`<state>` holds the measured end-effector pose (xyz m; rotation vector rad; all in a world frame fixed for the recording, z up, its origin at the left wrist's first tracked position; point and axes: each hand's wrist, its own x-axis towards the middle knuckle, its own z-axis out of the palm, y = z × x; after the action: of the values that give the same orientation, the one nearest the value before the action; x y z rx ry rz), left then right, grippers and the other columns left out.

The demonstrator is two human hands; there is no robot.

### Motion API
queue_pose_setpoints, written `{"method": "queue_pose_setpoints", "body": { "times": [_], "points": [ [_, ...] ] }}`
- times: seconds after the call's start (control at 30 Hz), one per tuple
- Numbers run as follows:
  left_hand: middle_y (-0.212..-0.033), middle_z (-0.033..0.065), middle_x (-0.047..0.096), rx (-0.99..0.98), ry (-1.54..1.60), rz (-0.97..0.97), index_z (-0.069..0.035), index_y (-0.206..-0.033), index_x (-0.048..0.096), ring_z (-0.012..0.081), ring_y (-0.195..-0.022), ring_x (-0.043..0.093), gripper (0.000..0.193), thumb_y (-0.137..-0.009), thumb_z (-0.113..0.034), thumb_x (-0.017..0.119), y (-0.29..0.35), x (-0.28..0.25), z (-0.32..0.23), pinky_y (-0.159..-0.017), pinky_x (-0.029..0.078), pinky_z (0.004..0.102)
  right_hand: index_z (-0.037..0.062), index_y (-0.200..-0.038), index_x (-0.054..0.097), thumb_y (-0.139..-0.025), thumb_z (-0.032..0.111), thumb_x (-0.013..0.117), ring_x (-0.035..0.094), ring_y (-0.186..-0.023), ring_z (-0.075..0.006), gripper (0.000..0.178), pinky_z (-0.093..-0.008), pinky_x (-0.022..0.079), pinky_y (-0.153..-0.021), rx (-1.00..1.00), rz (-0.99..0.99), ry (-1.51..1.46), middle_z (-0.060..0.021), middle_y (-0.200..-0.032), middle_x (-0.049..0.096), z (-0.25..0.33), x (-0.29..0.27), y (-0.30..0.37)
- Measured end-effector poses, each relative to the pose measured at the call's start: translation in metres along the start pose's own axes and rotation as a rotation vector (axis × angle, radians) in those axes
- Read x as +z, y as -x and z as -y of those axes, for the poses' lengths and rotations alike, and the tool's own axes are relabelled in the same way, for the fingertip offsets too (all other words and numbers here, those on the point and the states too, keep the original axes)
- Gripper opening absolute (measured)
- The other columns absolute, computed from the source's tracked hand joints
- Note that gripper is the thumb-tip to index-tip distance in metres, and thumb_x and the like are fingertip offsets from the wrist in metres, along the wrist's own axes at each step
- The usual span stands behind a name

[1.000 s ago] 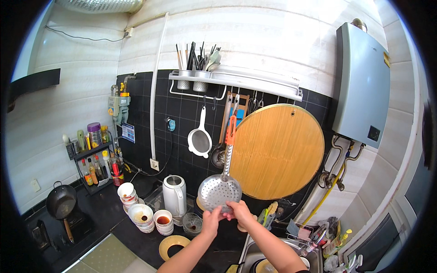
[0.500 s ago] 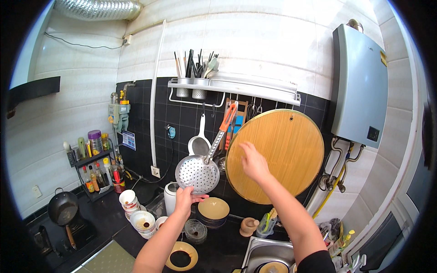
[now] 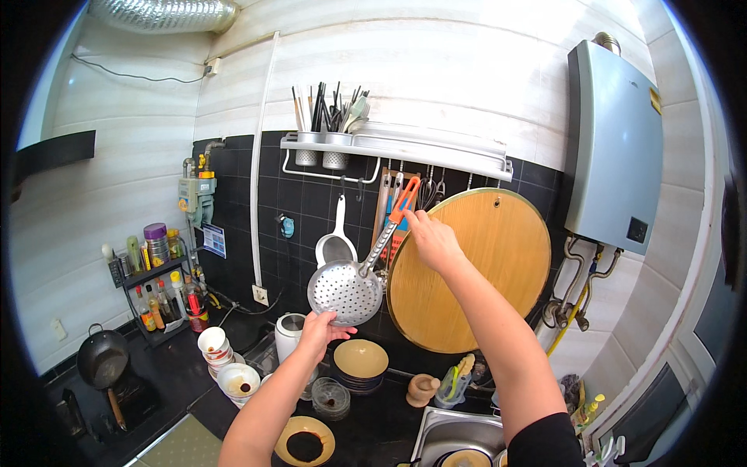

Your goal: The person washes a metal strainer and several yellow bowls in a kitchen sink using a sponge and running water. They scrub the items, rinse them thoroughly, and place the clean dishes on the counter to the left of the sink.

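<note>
A round metal skimmer (image 3: 346,293) with many holes and an orange-tipped handle is tilted up in front of the black tiled wall. My left hand (image 3: 320,336) grips the lower rim of its bowl. The fingers of my right hand (image 3: 433,240) close on the lower end of the orange grip, in front of the round wooden cutting board (image 3: 478,272). Behind the skimmer hang a white-handled strainer (image 3: 336,246) and several utensils, partly covered by the handle and the board.
Above runs a metal wall rack (image 3: 420,150) with utensil cups. Below stand stacked bowls (image 3: 361,358), a yellow plate (image 3: 327,437), a wooden mortar (image 3: 422,389) and a sink (image 3: 443,424). At right hangs a water heater (image 3: 611,148); at left sits a wok (image 3: 103,358).
My right hand has moved from in front of the board to the skimmer's orange grip. The skimmer, with my left hand on its bowl, has shifted slightly right.
</note>
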<state>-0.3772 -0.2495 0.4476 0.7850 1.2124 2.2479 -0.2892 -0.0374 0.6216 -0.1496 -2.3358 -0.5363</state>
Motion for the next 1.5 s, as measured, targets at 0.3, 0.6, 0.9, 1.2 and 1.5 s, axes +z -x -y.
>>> {"method": "queue_pose_setpoints", "body": {
  "times": [0.3, 0.6, 0.9, 1.2, 1.5],
  "points": [
    [-0.094, 0.0242, 0.057, 0.013, 0.075, 0.120, 0.009, -0.110, 0.040, 0.0312, -0.072, 0.061, 0.033, -0.082, -0.008, 0.036, -0.019, 0.016, 0.007, -0.060, 0.051, 0.0346, 0.0059, -0.124, 0.036, -0.072, 0.000, 0.049, 0.054, -0.084, -0.0262, 0.054, -0.0365, 0.048, -0.068, -0.063, -0.058, -0.047, -0.0105, -0.101, 0.049, -0.006, -0.009, 0.016],
    [-0.097, 0.0242, 0.057, -0.044, 0.206, 0.098, 0.009, -0.111, 0.040, 0.0327, -0.075, 0.061, 0.033, -0.082, -0.006, 0.038, -0.030, 0.022, 0.026, -0.065, 0.053, 0.0384, 0.0054, -0.126, 0.033, -0.069, -0.001, 0.053, 0.054, -0.087, -0.0260, 0.061, -0.0355, 0.048, -0.070, -0.063, -0.044, -0.042, -0.0103, -0.109, 0.048, -0.005, -0.009, 0.019],
    [-0.101, 0.0245, 0.055, -0.048, 0.087, 0.077, 0.009, -0.113, 0.038, 0.0327, -0.077, 0.061, 0.034, -0.082, -0.005, 0.035, -0.035, 0.013, 0.024, -0.064, 0.054, 0.0379, 0.0077, -0.123, 0.036, -0.066, -0.001, 0.055, 0.054, -0.087, -0.0255, 0.060, -0.0353, 0.048, -0.068, -0.060, -0.001, -0.030, -0.0087, -0.094, 0.050, -0.003, -0.023, 0.021],
    [-0.095, 0.0156, 0.056, -0.253, -0.031, -0.052, 0.000, -0.102, 0.042, 0.0264, -0.071, 0.062, 0.020, -0.089, -0.015, 0.044, -0.060, 0.024, 0.085, -0.057, 0.054, 0.0333, 0.0084, -0.120, 0.040, -0.068, -0.005, 0.050, 0.052, -0.094, -0.0257, 0.055, -0.0349, 0.047, -0.073, -0.111, -0.102, -0.111, -0.0089, -0.108, 0.048, -0.005, -0.023, 0.027],
    [-0.096, 0.0115, 0.055, -0.324, -0.002, 0.037, -0.002, -0.111, 0.043, 0.0260, -0.072, 0.062, 0.026, -0.088, -0.013, 0.044, -0.066, 0.061, 0.132, -0.055, 0.053, 0.0315, 0.0068, -0.120, 0.041, -0.067, -0.002, 0.051, 0.055, -0.086, -0.0280, 0.055, -0.0359, 0.049, -0.068, -0.125, -0.116, -0.080, -0.0134, -0.128, 0.037, -0.011, -0.019, 0.043]
  ]
}}
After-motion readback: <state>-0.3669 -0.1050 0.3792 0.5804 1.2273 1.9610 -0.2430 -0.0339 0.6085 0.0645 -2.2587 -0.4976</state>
